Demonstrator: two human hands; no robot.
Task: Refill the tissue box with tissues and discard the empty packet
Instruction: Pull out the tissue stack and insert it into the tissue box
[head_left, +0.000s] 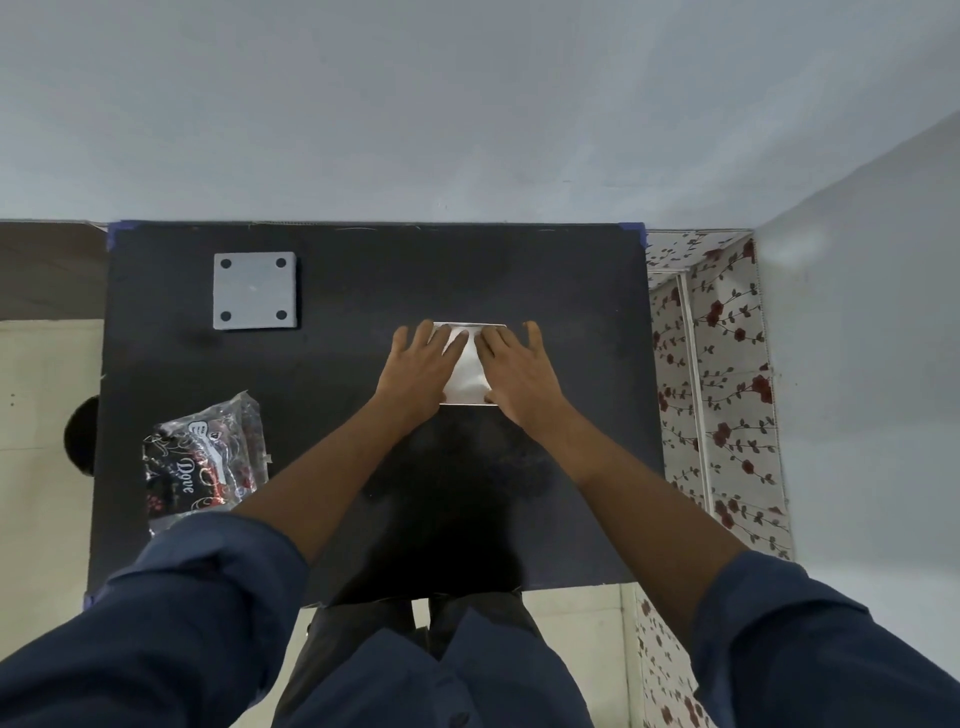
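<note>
A white tissue stack (466, 371) sits in an open box whose pale rim (470, 326) shows at the far side, right of the table's middle. My left hand (422, 366) and my right hand (511, 371) both lie flat on the tissues, fingers spread, pressing down. The crumpled black and clear plastic packet (205, 457) with red print lies at the table's front left, apart from both hands. A grey square panel (254, 291) with a black dot in each corner, possibly the box's lid or base, lies at the back left.
The black table (363, 280) stands against a pale wall. A floral-patterned cabinet or cover (719, 374) stands close on the right. A dark round object (83, 434) shows on the tiled floor left of the table.
</note>
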